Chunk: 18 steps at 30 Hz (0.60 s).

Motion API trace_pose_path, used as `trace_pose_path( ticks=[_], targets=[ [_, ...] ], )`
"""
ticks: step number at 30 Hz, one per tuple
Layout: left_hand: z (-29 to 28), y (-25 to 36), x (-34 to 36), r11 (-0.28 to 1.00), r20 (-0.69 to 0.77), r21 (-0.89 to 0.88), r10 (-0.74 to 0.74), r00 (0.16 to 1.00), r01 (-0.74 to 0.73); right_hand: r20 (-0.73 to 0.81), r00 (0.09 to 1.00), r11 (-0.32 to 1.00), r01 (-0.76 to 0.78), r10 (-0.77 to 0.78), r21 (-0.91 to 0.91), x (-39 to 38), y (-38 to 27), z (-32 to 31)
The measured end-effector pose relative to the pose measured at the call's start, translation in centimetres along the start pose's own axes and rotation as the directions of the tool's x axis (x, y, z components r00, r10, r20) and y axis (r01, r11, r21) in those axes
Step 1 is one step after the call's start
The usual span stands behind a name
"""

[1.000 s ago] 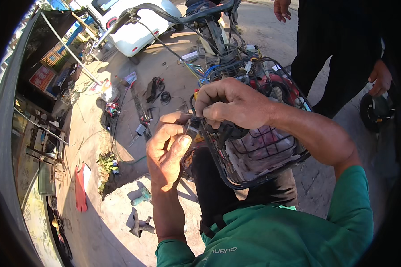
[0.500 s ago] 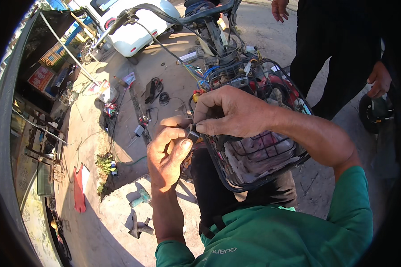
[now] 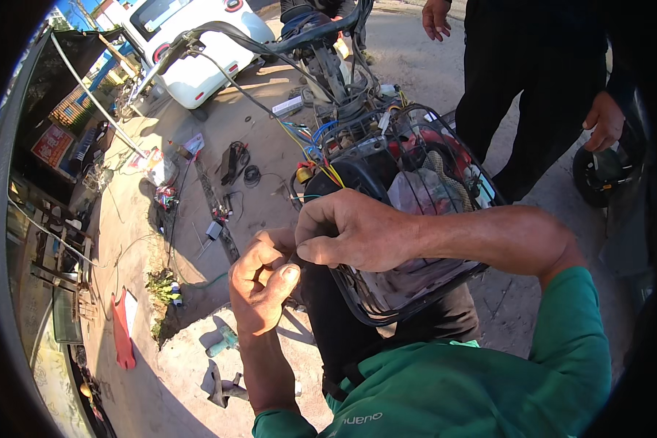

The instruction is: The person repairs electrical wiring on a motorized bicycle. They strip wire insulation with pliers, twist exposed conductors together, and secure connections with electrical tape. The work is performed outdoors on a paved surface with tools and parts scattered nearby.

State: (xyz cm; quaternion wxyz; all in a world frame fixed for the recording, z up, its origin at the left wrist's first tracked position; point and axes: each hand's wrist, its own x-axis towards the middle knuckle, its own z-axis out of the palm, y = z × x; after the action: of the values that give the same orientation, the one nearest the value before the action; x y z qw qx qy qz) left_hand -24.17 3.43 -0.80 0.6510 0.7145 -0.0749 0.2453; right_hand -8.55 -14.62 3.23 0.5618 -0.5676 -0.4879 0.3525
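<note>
My left hand (image 3: 264, 276) and my right hand (image 3: 361, 230) are close together above my left thigh, both with the fingers curled into a pinch. Something small and dark shows between their fingertips, too hidden to name. Just beyond my right hand, loose coloured wires (image 3: 333, 175) stick up at the front of a stripped two-wheeler, beside its black wire basket (image 3: 376, 319). My right forearm crosses over the basket, which has pale and reddish things inside. Farther off rises the handlebar (image 3: 310, 38) with cables hanging from it.
A person in dark trousers (image 3: 522, 80) stands at the right beside a black wheel (image 3: 593, 175). A green power drill (image 3: 223, 342), a red long-shaped piece (image 3: 123, 332) and a black cable coil (image 3: 252, 175) lie on the ground. A white vehicle (image 3: 204, 69) stands at the back left.
Both hands have come down a little and nearer to me, still together. The yellow and red wires behind my right hand show more. The whole view has shifted slightly.
</note>
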Motion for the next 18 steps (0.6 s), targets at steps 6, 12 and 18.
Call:
trace_pose_path(
  ticks=[6,12,18],
  targets=[
    [1.2,1.3,-0.4,0.986,-0.107,-0.158,-0.076,0.991,0.058,-0.014,0.999,0.998,-0.045,0.046,0.032,0.3,-0.2,-0.2],
    [1.2,1.1,1.3,0.979,-0.081,-0.106,-0.184,0.98,0.175,-0.052,0.999,1.0,0.0,0.0,0.012,1.0,0.5,-1.0],
    [0.7,0.7,3.0,0.957,-0.036,-0.198,-0.222,0.974,0.21,0.006,1.0,0.989,0.023,-0.024,0.147,1.4,-0.1,-2.7]
  ],
)
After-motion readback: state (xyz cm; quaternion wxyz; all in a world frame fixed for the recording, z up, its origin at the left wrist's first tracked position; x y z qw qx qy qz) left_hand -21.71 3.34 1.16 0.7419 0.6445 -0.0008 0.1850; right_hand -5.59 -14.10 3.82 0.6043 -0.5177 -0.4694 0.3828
